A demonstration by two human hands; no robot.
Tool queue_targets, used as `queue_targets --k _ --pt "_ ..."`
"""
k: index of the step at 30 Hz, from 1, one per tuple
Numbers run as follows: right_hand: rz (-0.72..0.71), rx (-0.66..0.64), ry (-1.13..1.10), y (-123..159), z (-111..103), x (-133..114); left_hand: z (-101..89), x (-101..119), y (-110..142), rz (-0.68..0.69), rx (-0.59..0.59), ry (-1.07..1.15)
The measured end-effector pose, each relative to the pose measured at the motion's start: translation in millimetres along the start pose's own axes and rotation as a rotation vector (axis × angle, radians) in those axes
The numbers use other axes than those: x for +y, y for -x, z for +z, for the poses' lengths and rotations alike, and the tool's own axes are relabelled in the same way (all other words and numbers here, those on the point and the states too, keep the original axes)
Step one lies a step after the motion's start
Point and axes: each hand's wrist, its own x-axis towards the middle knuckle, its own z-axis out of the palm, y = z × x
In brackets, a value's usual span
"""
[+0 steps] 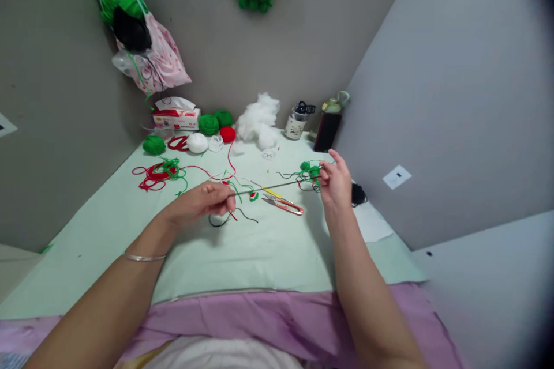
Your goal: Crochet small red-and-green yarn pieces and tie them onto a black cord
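Observation:
A strand of black yarn point(286, 184) runs taut between my two hands above the table. My left hand point(211, 197) is closed on its left end, with a loose black tail and a bit of red yarn hanging below the fingers. On the right, my right hand point(336, 180) pinches the other end between thumb and fingers, some fingers raised. Beneath the strand lie orange-handled thread snips point(291, 206), a yellow-handled crochet hook point(272, 192) and a small red, white and green crocheted piece point(254, 196). Green crocheted pieces point(309, 169) with dark strands lie beside my right hand.
Tangled red and green yarn point(159, 174) lies at left. Along the back stand a tissue box point(177, 119), yarn balls point(197, 143), white stuffing point(259, 118), a tool cup point(295, 125), a dark phone point(328, 132) and a green bottle point(332, 105). A pink bag point(162, 52) hangs at left.

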Motion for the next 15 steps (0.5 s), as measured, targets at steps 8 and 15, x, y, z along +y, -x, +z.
queue_targets --k 8,15 --pt "-0.211 -0.479 0.736 43.5 37.6 26.9 23.0 -11.1 -7.0 -0.168 -0.503 -0.283" --pt "-0.281 -0.784 1.22 76.5 59.9 50.3 29.4 -28.3 -16.5 -0.086 -0.218 -0.248"
